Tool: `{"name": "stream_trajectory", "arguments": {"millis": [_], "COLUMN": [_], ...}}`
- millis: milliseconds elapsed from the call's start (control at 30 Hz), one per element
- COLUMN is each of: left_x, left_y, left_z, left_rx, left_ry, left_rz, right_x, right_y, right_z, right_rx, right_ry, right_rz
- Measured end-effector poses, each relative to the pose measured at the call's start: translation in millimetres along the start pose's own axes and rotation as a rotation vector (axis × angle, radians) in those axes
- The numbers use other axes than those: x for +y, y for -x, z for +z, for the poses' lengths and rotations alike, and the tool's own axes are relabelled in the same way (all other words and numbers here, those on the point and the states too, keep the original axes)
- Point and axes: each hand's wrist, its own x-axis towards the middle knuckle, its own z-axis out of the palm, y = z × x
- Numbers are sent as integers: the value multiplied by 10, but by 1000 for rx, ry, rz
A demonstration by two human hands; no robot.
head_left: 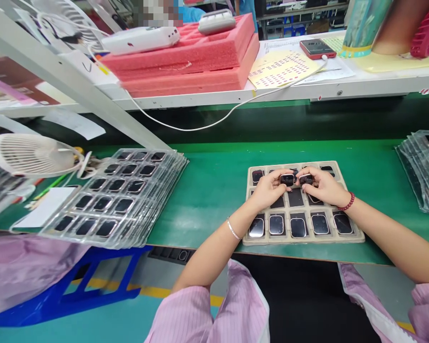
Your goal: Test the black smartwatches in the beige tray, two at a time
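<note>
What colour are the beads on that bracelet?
Dark red: the beaded bracelet on the right wrist. The head view shows it best.

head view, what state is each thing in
left hand: gripping a black smartwatch over the tray
right hand: gripping a second smartwatch
pulp tray: flat on the green bench, front row filled with smartwatches
clear plastic trays: stacked, loaded with dark-faced watches
phone: lying on the shelf, screen dark

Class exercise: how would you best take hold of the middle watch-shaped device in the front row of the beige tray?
Probably from above, pinching the watch-shaped device by its two long edges with the fingers. It lies face up in a recess of the beige tray, so the top is the open side, and its glossy face is better left untouched.
</note>
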Motion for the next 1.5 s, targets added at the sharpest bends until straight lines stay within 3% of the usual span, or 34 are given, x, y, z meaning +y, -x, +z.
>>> {"name": "stream_trajectory", "arguments": {"millis": [600, 1067, 1400, 1500], "left_x": [8, -16, 16, 157], "left_y": [8, -5, -44, -13], "left_z": [-2, -24, -6, -18], "left_rx": [9, 0, 37, 46], "left_ry": [36, 7, 123, 215], "left_rz": [34, 23, 3, -53], "right_x": [-13, -3, -21, -26], "right_y": [-5, 1, 10, 5], "right_z": [4, -13, -22, -26], "right_rx": [-22, -9, -37, -32], "right_ry": [-160, -96, -112, -141], "right_rz": [59, -20, 22, 17]}}
